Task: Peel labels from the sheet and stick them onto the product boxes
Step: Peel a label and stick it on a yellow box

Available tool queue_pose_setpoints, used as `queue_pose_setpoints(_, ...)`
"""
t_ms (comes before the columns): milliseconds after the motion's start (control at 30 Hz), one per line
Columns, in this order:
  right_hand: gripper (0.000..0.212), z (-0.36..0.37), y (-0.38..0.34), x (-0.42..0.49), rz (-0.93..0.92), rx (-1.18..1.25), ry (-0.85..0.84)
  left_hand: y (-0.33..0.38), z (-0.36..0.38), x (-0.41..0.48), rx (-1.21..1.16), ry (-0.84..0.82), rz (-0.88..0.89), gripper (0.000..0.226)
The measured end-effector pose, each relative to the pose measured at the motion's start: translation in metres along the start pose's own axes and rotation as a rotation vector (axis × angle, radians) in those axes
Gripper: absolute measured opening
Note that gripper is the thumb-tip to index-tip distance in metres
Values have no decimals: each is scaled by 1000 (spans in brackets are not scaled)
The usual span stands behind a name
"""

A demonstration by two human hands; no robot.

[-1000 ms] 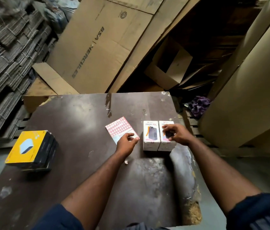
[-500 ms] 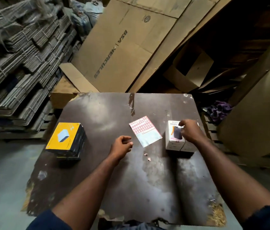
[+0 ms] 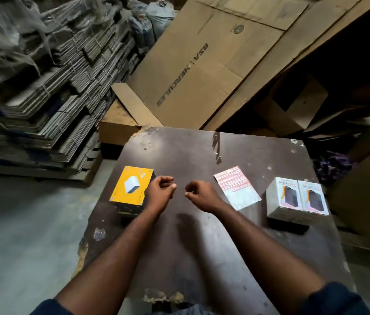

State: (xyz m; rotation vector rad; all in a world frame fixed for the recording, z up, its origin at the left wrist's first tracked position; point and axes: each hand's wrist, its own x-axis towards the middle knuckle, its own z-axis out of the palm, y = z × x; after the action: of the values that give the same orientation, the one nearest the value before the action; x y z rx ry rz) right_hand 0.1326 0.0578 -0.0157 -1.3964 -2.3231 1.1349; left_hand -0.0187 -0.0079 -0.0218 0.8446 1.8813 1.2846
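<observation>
I am holding both hands low over the dark table [image 3: 193, 251], close together but not touching. My left hand [image 3: 160, 193] is curling its fingers inward, thumb tip resting against the forefinger, and my right hand [image 3: 200, 196] is curling the same way, knuckles up. I am seeing nothing between the fingers of either hand; anything as small as a single label would be too small to make out.

The label sheet [image 3: 236, 188] is lying flat on the table just to the right of my right hand, with pink labels covering its far part and its near part bare. Further right, the first white box [image 3: 284, 196] and the second white box [image 3: 314, 198] are standing side by side, touching, well apart from my hands. The yellow box [image 3: 131, 187] is sitting on a dark stack at the table's left edge, and my left hand is overlapping its right side.

A big cardboard sheet [image 3: 202, 64] is leaning behind the table, and tied bundles of flattened cardboard [image 3: 43, 92] are piling up on the left.
</observation>
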Motion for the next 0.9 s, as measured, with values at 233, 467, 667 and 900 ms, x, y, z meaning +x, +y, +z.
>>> queue_pose_setpoints(233,32,71,-71,39,116,154,-86,-21,-85,33,409,329,114,20)
queue_pose_setpoints(467,28,118,-85,70,364,362,-90,-52,-133,54,450,111,-196,58)
queue_pose_setpoints(667,43,118,-101,69,481,412,-8,-55,-142,53,320,97,-177,44)
queue_pose_setpoints(900,66,112,-99,77,532,600,52,-42,-140,63,131,74,-129,35)
